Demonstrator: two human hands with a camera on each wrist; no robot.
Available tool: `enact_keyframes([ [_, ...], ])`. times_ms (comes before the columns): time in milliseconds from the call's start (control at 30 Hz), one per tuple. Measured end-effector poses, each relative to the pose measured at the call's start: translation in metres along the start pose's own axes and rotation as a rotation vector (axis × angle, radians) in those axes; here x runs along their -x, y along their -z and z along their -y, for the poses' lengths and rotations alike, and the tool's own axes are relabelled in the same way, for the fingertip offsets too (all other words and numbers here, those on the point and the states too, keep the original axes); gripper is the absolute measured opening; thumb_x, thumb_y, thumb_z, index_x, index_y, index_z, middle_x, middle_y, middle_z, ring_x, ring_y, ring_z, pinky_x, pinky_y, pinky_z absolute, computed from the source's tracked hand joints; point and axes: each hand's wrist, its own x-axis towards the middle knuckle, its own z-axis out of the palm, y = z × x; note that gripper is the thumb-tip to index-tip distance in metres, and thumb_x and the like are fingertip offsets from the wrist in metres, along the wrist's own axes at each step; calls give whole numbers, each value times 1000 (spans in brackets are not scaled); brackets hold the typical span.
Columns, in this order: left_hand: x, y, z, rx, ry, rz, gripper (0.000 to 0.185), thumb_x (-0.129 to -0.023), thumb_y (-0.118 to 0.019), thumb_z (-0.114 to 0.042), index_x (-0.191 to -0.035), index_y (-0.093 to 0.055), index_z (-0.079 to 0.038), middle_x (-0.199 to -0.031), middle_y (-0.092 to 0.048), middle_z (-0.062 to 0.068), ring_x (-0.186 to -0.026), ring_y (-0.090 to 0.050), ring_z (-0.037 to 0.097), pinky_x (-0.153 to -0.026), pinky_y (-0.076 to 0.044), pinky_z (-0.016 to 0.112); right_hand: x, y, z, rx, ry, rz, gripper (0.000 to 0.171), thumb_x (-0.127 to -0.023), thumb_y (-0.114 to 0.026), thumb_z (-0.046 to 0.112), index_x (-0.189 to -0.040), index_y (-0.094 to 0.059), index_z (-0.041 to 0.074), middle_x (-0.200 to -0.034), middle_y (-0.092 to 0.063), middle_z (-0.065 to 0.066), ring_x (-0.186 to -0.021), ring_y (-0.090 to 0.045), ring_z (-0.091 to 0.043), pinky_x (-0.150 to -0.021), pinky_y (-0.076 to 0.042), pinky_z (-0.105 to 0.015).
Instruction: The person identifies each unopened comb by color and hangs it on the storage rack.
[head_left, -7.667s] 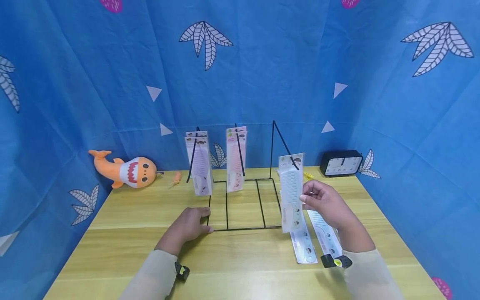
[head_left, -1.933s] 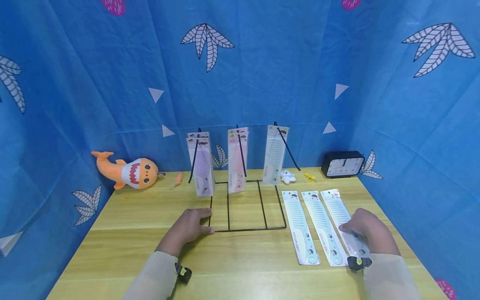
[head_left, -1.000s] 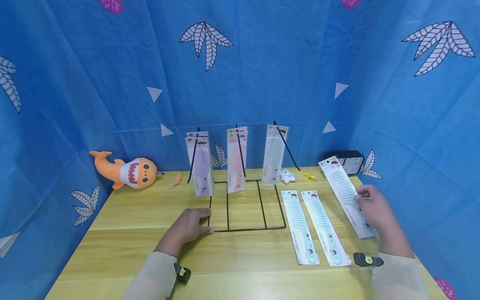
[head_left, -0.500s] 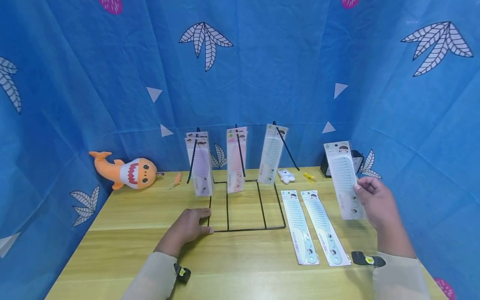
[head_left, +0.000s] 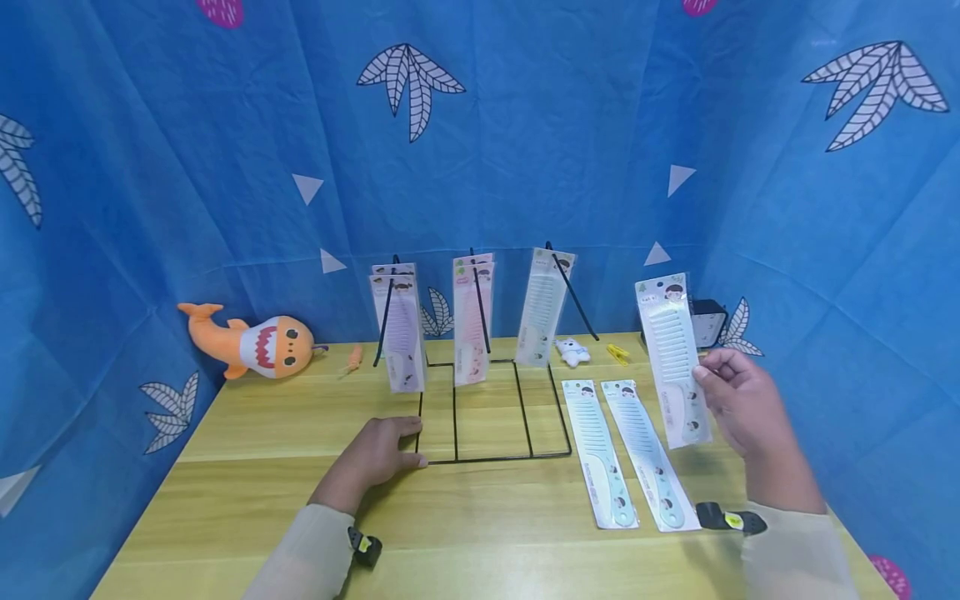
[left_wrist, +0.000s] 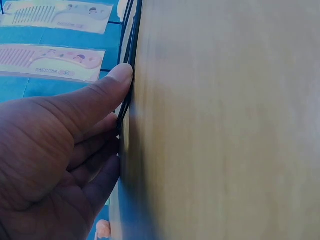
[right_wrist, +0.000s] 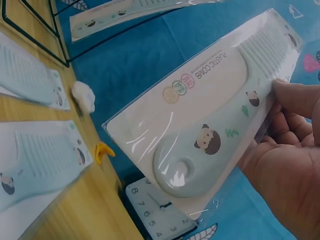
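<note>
My right hand (head_left: 750, 404) pinches a packaged pale-green plastic comb (head_left: 670, 350) by its right edge, raised nearly upright above the table's right side. In the right wrist view, the thumb (right_wrist: 296, 96) presses the clear wrapper. My left hand (head_left: 377, 450) holds the front left corner of a black wire display rack (head_left: 491, 459), thumb at the front bar. On the rack's hooks hang purple combs (head_left: 405, 333) at left, pink combs (head_left: 472, 333) in the middle and a green comb (head_left: 545, 308) at right. Two packaged green combs (head_left: 600, 454) (head_left: 651, 454) lie beside the rack.
Behind the held comb stands a black clock (head_left: 707, 323), partly hidden. A small white toy (head_left: 573, 352) and a yellow clip (head_left: 618, 355) lie near the back edge. An orange shark plush (head_left: 258, 342) and a small orange item (head_left: 354, 358) sit at left.
A green comb went onto the right hook. The right hand then picked the rightmost comb off the table, raised it upright and shifted it slightly left. The left hand stayed at the rack.
</note>
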Motion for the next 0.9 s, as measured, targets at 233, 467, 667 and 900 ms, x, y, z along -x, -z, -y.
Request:
enact_keyframes([
  [233, 0, 0, -1, 9, 6, 3, 62, -94, -88, -28, -149, -67, -7, -159, -62, 10, -153, -52, 38, -129, -43, 55, 5, -9, 5, -157, 109, 110, 10, -109, -60, -2, -112, -60, 8, -106, -72, 5, -93, -63, -8, -77, -57, -14],
  [467, 0, 0, -1, 6, 16, 6, 63, -94, -88, -28, -149, -67, -7, -160, -62, 10, -153, -52, 38, -129, -43, 56, 10, -20, 11, -267, 199, 282, 26, -110, -49, -12, -122, -64, 6, -117, -73, 0, -105, -67, -10, -91, -61, -18],
  [667, 0, 0, -2, 13, 21, 8, 63, -94, -88, -29, -149, -67, -8, -160, -61, 10, -154, -51, 38, -129, -42, 56, 13, -29, 12, -244, 173, 400, 29, -110, -47, -13, -124, -63, 5, -130, -70, 1, -114, -68, -13, -91, -64, -24],
  [900, 1, 0, -3, 24, 20, 3, 62, -94, -89, -27, -148, -68, -7, -159, -62, 11, -153, -52, 38, -128, -43, 55, 12, -33, 4, -125, 135, 576, 31, -110, -47, -11, -131, -60, 8, -141, -67, 4, -125, -67, -12, -99, -65, -30],
])
